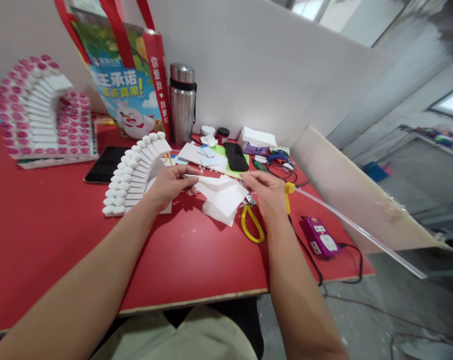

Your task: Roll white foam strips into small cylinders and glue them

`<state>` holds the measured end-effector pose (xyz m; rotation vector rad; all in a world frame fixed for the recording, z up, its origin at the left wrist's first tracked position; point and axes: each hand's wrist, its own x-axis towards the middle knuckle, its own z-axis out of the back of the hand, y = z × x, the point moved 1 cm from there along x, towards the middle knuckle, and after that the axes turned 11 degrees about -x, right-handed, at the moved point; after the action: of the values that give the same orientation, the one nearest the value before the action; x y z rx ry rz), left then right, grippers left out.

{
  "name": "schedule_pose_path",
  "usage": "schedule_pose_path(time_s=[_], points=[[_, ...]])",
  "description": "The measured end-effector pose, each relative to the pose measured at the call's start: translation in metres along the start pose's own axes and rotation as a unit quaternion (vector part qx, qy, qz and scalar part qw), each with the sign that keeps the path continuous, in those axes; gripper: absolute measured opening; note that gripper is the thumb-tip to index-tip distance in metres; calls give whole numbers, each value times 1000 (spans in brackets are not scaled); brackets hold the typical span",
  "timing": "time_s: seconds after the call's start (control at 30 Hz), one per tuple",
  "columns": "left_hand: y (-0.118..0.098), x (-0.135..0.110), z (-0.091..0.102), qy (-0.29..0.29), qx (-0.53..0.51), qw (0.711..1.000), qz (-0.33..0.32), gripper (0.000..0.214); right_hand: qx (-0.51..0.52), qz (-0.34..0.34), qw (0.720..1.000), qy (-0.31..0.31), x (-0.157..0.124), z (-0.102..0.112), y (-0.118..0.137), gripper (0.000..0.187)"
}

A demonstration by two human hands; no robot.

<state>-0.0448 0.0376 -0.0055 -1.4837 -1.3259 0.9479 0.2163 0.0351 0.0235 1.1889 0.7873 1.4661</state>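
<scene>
My left hand (170,186) pinches the left end of a folded piece of white paper (226,192) above the table. The fingertips of my right hand (264,186) are closed at the paper's right corner. Under it shows another white piece (217,212); I cannot tell whether they are joined. Yellow-handled scissors (252,225) lie beside my right wrist, blades partly hidden. Past that wrist shows a yellow glue gun (289,188), mostly hidden, with a long clear glue stick (361,231) jutting rightward. A white stepped arch with rounded pads (123,178) stands behind my left forearm.
A pink-and-white arch (42,112), a dark tablet (105,165), a printed bag (125,80) and a steel flask (182,102) stand or lie at the back left. A black phone (236,156) and tissues (258,136) lie behind my hands. A purple power socket (320,237) trails cables over the right edge.
</scene>
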Motion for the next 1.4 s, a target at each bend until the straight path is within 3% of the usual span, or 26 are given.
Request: schedule_pose_path(time_s=[0.1,0.23,0.33,0.43,0.6,0.77,0.97,1.1,1.2,1.3,1.4], points=[[-1,-3,-5,24,6,1000,5,33,69,-47,996,14,2,0,-2,41],[-2,-10,-18,74,26,996,49,29,75,-125,975,165,-4,-14,-3,55],[-1,-13,-26,86,41,994,57,26,-17,-74,962,263,-11,-25,-1,47],[2,-13,-26,82,46,994,50,25,-69,-16,949,308,-16,-31,0,35],[5,-11,-22,72,52,995,50,23,-61,-25,965,252,-17,-32,-3,29],[6,-7,-16,35,-29,999,28,29,-65,22,983,167,-17,-31,-2,29],[7,-6,-13,70,-137,984,91,35,-90,113,974,175,-17,-33,-5,28],[9,-4,-12,51,-115,988,84,30,-132,148,961,191,-17,-30,0,29],[8,-3,-8,41,-69,995,65,30,-88,88,967,220,-15,-20,7,26],[4,-5,-8,78,-59,994,53,29,38,-35,976,212,-12,-12,10,41],[-1,-9,-13,123,-35,990,58,26,141,-144,951,233,-13,-18,7,49]])
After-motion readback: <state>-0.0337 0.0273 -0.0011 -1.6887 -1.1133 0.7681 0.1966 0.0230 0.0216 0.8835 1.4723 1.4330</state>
